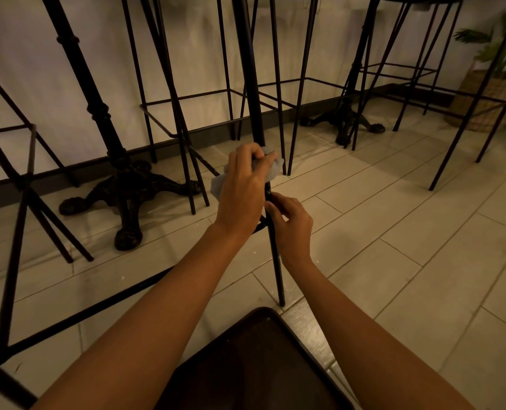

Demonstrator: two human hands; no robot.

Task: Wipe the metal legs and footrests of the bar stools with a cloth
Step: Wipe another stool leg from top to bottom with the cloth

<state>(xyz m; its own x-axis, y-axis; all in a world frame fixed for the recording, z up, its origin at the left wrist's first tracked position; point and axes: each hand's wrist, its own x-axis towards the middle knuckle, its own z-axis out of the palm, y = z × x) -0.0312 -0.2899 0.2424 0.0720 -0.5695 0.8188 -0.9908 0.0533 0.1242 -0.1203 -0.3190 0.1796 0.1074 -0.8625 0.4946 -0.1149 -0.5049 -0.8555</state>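
A black metal stool leg (253, 84) runs from the top centre down to the tiled floor, ending near a dark seat. My left hand (241, 187) is wrapped around this leg at mid height with a pale grey cloth (272, 168) pressed between fingers and metal. Just below it, my right hand (291, 224) grips the same leg with bare fingers, where a footrest bar (98, 312) meets the leg. The joint itself is hidden behind my hands.
Several more bar stools with thin black legs and square footrests (213, 96) stand along the white wall. Two ornate cast-iron table bases (127, 193) (343, 122) sit among them. A dark seat (254, 365) lies at the bottom centre. A woven planter (482, 99) stands far right.
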